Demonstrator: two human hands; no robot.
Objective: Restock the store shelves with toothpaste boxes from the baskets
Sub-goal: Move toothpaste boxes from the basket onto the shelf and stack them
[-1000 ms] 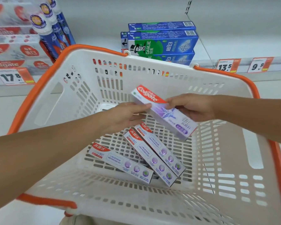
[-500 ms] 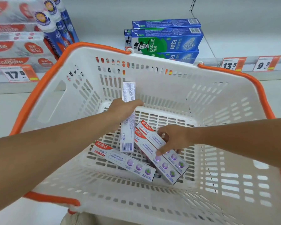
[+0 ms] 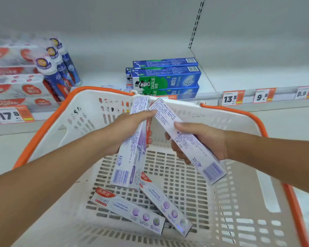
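This is a shop aisle: white metal shelves carry stacked toothpaste boxes and pump bottles, orange price tags run along the shelf edge, and a white, orange-rimmed shopping basket stands in front.

- A pale grey back panel fills the top of the frame, evenly lit, without hard shadows.
- A slotted black upright runs down the panel at upper right.
- A white shelf crosses the middle of the frame; a thin divider slants across it below the upright.
- Price tags sit along the shelf's front edge at right, another at left.
- Below the edge, a lower white shelf shows at right.
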